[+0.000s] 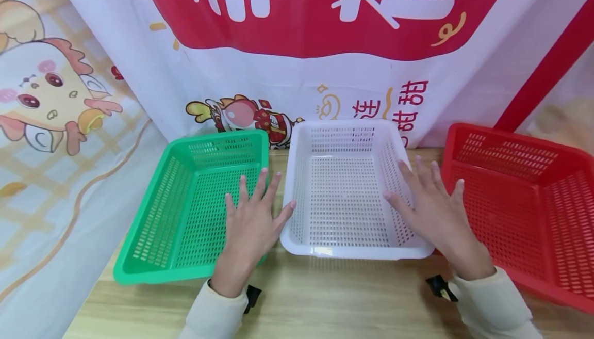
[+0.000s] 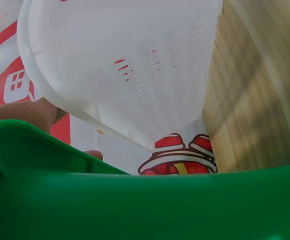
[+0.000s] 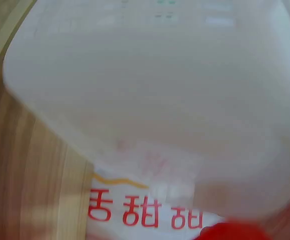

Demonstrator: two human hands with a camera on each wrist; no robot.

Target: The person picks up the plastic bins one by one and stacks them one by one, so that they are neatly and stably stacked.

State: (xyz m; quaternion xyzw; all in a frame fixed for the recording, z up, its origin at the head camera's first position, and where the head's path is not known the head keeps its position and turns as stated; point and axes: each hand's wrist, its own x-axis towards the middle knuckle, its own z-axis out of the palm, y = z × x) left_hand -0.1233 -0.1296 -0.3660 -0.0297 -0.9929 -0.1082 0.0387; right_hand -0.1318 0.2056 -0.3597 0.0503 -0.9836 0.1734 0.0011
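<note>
Three plastic baskets with slotted walls stand side by side in the head view: a green basket (image 1: 144,276) on the left, a white basket (image 1: 357,252) in the middle, a red basket (image 1: 533,277) on the right. My left hand (image 1: 252,223) is spread over the green basket's right rim, its thumb near the white basket's left edge. With fingers apart, my right hand (image 1: 436,212) hovers over the white basket's right rim, close to the red one. Neither hand holds anything. The left wrist view shows the green rim (image 2: 145,205) and the white basket's side (image 2: 134,60).
The baskets stand on a wooden table (image 1: 334,303). Behind them hangs a white and red printed cloth (image 1: 297,81). Another patterned cloth (image 1: 69,174) borders the table on the left. A black strap piece (image 1: 252,297) shows at the left wrist.
</note>
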